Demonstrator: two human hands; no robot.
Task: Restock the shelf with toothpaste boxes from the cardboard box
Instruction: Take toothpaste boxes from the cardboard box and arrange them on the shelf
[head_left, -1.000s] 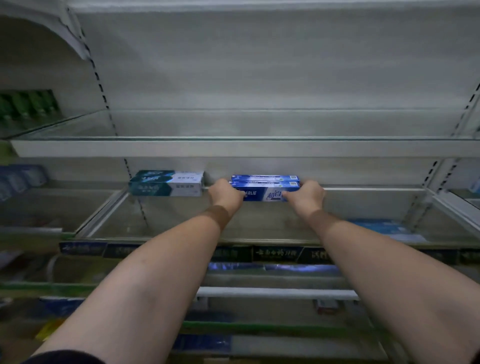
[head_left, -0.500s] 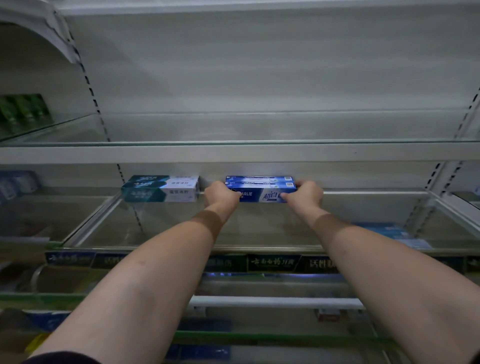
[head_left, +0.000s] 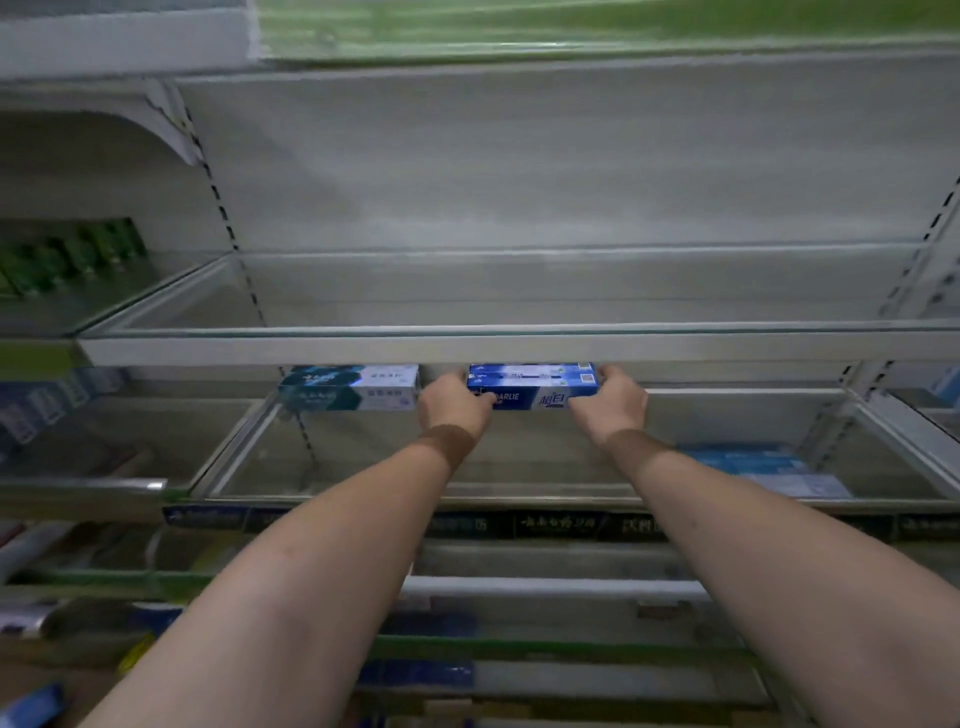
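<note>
A blue toothpaste box (head_left: 532, 387) lies lengthwise at the back of the glass shelf (head_left: 493, 501), with what looks like a second blue box stacked on top. My left hand (head_left: 454, 402) grips its left end and my right hand (head_left: 610, 405) grips its right end. A teal and white toothpaste box (head_left: 350, 387) lies at the shelf's back, just left of my left hand and apart from the blue boxes. The cardboard box is out of view.
A glass shelf (head_left: 467, 345) hangs close above the hands. A glass divider (head_left: 234, 441) bounds the shelf on the left. Pale blue boxes (head_left: 763, 465) show through the glass at right. Green packs (head_left: 67, 260) sit upper left. Lower shelves (head_left: 545, 587) hold blurred goods.
The view has tilted upward, so the shelves sit lower in the frame. Both hands stay on the blue box's ends at the back of the shelf.
</note>
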